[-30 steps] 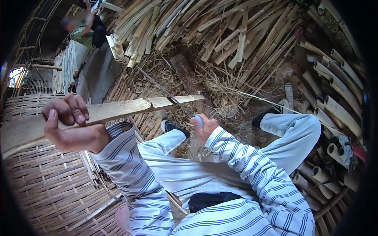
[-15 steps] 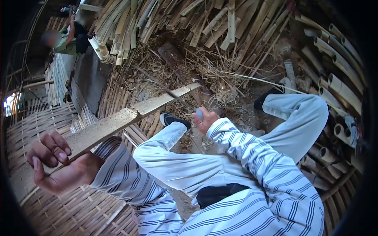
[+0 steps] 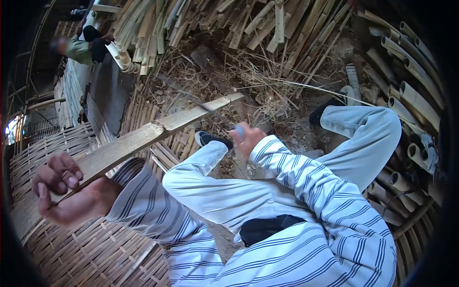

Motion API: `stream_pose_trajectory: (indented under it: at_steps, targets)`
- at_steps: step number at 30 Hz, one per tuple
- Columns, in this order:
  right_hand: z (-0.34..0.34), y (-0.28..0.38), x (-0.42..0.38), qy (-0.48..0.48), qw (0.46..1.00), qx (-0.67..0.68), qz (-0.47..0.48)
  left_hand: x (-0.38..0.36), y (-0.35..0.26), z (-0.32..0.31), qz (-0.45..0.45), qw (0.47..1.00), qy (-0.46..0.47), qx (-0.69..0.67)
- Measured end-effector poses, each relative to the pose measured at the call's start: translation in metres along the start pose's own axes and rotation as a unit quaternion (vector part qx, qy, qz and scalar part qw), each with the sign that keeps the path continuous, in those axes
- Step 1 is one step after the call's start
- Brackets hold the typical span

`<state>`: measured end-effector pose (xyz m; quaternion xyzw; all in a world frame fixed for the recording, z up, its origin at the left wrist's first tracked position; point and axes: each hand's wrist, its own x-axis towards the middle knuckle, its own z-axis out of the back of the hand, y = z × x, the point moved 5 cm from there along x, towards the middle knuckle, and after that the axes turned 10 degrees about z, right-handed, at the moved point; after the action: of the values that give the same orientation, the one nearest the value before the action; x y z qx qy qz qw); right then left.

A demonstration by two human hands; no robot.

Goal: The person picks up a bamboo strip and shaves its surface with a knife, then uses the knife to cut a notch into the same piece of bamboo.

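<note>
1. Since half a second ago the bamboo slat (image 3: 143, 138) has lifted slightly at its far end, the left hand (image 3: 71, 196) has barely shifted on the near end, and the right hand (image 3: 246, 138) has drawn a touch higher beside the knee.
2. Left hand: its fingers (image 3: 64, 174) are curled tight over the top of the slat's near end, thumb underneath — a full closed grip, nothing loose. It sits above the woven bamboo mat (image 3: 86, 253).
3. Bamboo slat: it runs from that grip up and to the right, across the striped sleeve, with a jagged break in its edge about midway and a thin dark blade (image 3: 210, 109) meeting it near the far tip.
4. To do this well, I judge the left grip should stay firm and low so the slat cannot twist, and the blade should follow the grain, away from the leg (image 3: 205, 162) below it.
5. Right hand: its fingers are closed round a pale blue handle (image 3: 240, 130) — clenched, with only the handle's top showing above the fist.
6. Further right, cut bamboo poles (image 3: 416, 105) lie stacked, well apart from both hands; another person (image 3: 79, 48) sits far off at upper left.
</note>
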<state>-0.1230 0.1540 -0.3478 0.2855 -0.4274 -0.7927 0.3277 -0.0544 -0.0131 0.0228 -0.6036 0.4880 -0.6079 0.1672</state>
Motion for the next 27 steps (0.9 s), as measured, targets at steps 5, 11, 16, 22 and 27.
stream_pose_trajectory:
  at_steps: [5,11,16,22,27]
  targets:
    - [-0.026,-0.087,0.022,0.102,0.981,-0.026,-0.165,-0.001,-0.004,-0.007,-0.005,1.0,-0.013,0.001]
    - [0.004,0.023,0.007,0.0,0.995,0.056,0.084,-0.003,-0.002,-0.001,0.007,1.0,-0.011,-0.002]
    - [0.006,0.006,-0.003,-0.037,0.996,0.045,0.068,-0.005,-0.003,0.0,0.007,0.999,0.049,0.004]
    - [-0.029,-0.08,0.008,-0.014,0.995,-0.066,-0.073,-0.012,-0.009,0.002,0.003,1.0,0.0,-0.018]
    - [0.021,0.041,0.002,-0.065,0.986,0.068,0.137,-0.015,-0.01,0.001,-0.004,1.0,0.022,0.005]
